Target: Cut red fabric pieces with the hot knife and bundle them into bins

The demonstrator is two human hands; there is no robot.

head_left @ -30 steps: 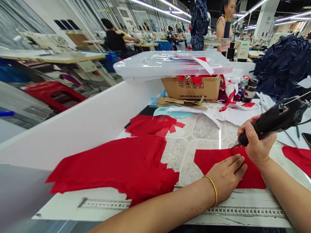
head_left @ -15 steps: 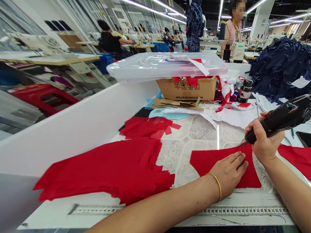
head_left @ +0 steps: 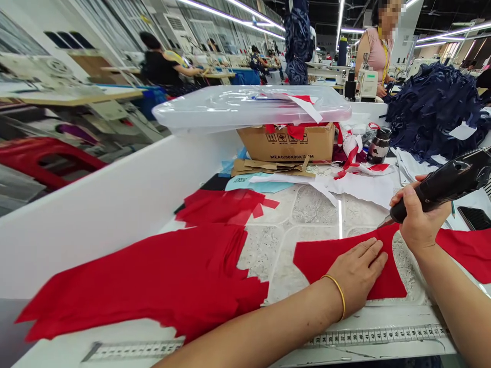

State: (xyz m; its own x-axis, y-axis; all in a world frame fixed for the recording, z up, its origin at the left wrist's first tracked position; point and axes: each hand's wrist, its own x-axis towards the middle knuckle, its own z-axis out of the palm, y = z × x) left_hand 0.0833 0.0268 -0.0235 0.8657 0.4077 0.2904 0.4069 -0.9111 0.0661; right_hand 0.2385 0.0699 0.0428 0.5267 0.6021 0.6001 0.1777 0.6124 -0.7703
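Note:
My right hand grips a black handheld electric fabric cutter, whose metal tip rests at the top edge of a flat red fabric piece. My left hand lies flat on that piece, fingers together, pressing it to the mottled white tabletop. A yellow bangle circles my left wrist. Part of the piece is hidden under both hands. Another red piece lies to the right, beneath my right forearm's side.
A large layered red fabric stack and a smaller red pile lie left. A tape measure runs along the near edge. Behind stand a cardboard box under a transparent plastic lid, a dark bottle, and navy fabric. Co-workers sit and stand beyond.
The view has swung, shifting the table left. The cutter tip has moved rightward along the red piece's top edge, while my left hand stays pressed on the fabric.

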